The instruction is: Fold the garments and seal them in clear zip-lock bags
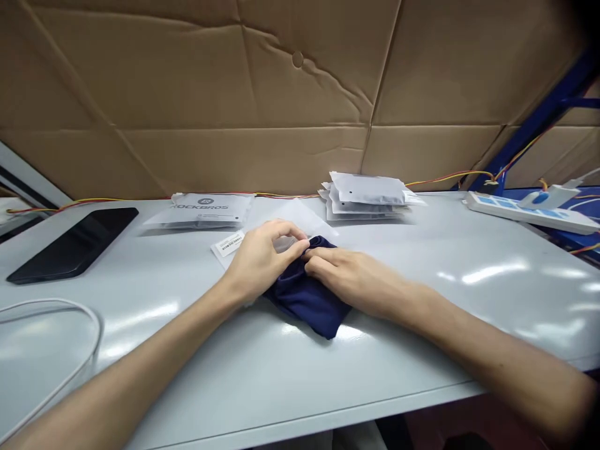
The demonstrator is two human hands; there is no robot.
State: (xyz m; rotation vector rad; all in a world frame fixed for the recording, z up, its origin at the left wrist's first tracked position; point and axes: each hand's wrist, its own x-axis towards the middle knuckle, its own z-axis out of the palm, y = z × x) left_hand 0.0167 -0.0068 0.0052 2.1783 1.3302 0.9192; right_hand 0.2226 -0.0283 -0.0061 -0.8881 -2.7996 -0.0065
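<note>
A bunched navy-blue cloth lies near the middle of the table, its lower corner toward me. My left hand pinches the cloth's upper edge between thumb and fingertips. From the other side my right hand grips the same edge, its fingers curled and the two hands' fingertips almost touching. Under and behind the cloth and my left hand is a translucent white plastic bag. A barcode label shows to the left of my left hand. What kind of cloth item it is, I cannot make out.
A printed white packet and a stack of white packets lie along the back. A black phone-like slab and a white cable are at left. A power strip sits at right. Cardboard walls the back.
</note>
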